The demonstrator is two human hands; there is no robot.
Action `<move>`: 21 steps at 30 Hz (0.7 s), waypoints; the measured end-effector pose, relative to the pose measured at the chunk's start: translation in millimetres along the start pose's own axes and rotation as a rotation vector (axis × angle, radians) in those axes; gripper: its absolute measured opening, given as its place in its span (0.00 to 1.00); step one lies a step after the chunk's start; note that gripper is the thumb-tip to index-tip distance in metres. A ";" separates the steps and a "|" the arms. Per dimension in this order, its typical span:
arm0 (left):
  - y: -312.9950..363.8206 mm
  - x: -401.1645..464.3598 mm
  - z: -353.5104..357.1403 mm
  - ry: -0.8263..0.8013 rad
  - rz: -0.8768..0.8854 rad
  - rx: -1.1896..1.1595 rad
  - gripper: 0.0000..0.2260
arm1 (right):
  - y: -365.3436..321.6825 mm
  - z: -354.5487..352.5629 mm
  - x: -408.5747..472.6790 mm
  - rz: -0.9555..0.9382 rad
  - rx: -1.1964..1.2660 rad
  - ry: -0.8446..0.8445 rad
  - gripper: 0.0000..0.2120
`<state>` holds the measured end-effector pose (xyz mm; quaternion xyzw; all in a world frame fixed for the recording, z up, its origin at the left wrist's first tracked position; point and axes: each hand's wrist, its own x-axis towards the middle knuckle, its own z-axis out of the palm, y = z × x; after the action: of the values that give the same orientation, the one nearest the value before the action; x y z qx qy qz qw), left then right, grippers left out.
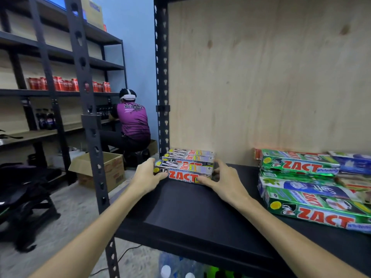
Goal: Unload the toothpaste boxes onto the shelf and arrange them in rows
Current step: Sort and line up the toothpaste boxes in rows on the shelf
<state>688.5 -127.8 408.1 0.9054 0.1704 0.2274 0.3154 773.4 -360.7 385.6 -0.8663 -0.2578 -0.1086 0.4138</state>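
Hands on the silver toothpaste boxes (186, 166) at the back left corner of the black shelf (192, 213), stacked in a small block against the plywood back panel (261, 77). Our left hand (147, 177) grips the block's left end, fingers curled around it; our right hand (223, 182) holds the right end, thumb along the front face, fingers wrapped at the far side. The block sits flat on the shelf, long sides running left-right. Well apart to the right we see a loose pile of green toothpaste boxes (301, 164) mixed with blue-and-white ones (313, 189), not in rows, some angled. Off to the left: an open cardboard box (104, 169) on the floor, another person (132, 125) crouched at a rack with red cans (60, 84).
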 end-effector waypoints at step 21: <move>0.6 14.3 17.4 -0.042 -0.001 -0.191 0.36 | 9.5 6.7 9.1 0.048 -0.092 0.110 0.29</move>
<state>709.5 -130.4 400.7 0.8756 0.1417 0.2233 0.4041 786.0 -357.2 378.7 -0.8831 -0.2085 -0.1575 0.3897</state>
